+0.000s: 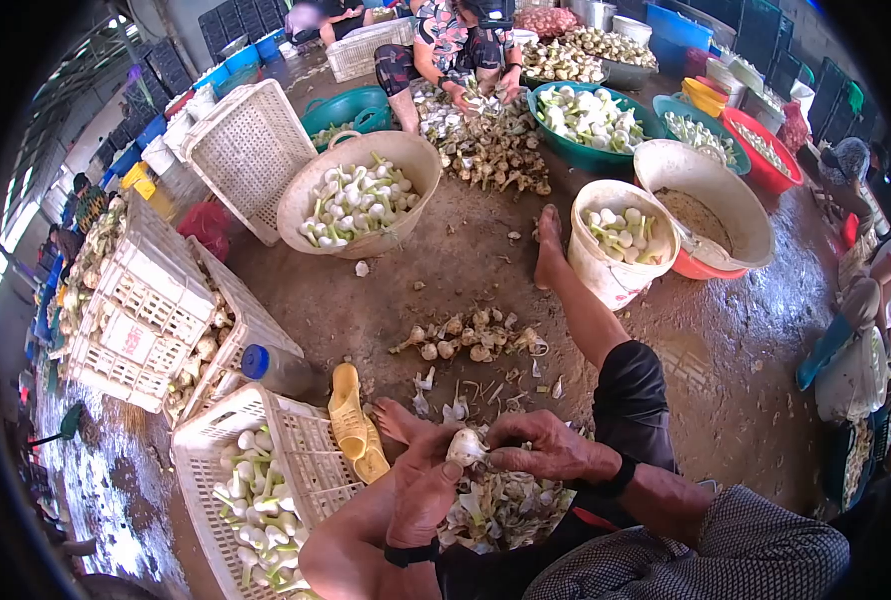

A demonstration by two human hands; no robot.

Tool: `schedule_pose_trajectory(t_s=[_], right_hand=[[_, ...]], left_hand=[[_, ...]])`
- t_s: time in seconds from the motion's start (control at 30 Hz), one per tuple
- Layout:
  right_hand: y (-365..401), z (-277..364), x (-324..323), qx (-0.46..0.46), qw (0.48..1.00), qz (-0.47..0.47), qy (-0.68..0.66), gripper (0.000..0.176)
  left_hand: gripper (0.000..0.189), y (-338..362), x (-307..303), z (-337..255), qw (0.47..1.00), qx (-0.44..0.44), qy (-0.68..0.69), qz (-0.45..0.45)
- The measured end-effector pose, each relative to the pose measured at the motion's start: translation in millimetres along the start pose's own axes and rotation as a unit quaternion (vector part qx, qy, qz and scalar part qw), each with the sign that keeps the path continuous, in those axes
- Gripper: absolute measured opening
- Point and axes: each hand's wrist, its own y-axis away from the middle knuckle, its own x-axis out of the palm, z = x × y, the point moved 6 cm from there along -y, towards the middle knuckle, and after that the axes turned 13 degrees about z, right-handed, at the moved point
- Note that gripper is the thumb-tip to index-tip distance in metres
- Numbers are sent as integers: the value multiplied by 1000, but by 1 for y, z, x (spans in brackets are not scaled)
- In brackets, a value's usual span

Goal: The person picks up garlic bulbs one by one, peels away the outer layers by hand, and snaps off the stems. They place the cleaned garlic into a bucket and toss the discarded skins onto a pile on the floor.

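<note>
A garlic bulb [467,447] with pale skin sits between my two hands, above a heap of loose garlic peelings [506,515]. My left hand [429,480] grips the bulb from the left, thumb against its lower side. From the right, the bent fingers and thumb of my right hand [546,447] pinch at the bulb's edge. Unpeeled garlic bulbs [476,335] lie in a small pile on the floor ahead. To the left, a white plastic crate [201,480] holds peeled garlic with green stems [261,510].
Yellow sandals [348,410] and a blue-capped jar [284,368] are beside the crate. A beige basin [406,225] and a white bucket [606,275] with garlic stand ahead. Stacked crates [141,310] lean at left. A co-worker [451,50] sits opposite, handling garlic.
</note>
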Motion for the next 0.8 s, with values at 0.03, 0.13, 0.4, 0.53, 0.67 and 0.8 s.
schedule_pose_trajectory(t_s=[0.03,0.13,0.4,0.53,0.67,0.8], right_hand=[[-1,-1,1,0,1000,13,2,30],[-1,-3,2,34,999,33,1,27],[4,-10,5,97,981,47,-162,18],[6,-5,5,91,971,42,-216,17],[10,-7,10,109,956,29,-270,18],[10,-7,11,89,973,39,-210,21]], left_hand=[[54,0,0,0,1000,2,-9,2],[54,1,0,0,1000,-8,-16,9],[53,1,5,2,998,-19,30,54],[54,0,11,0,998,-21,28,57],[56,0,15,-3,997,-20,25,64],[55,-2,13,-1,998,-24,-3,66]])
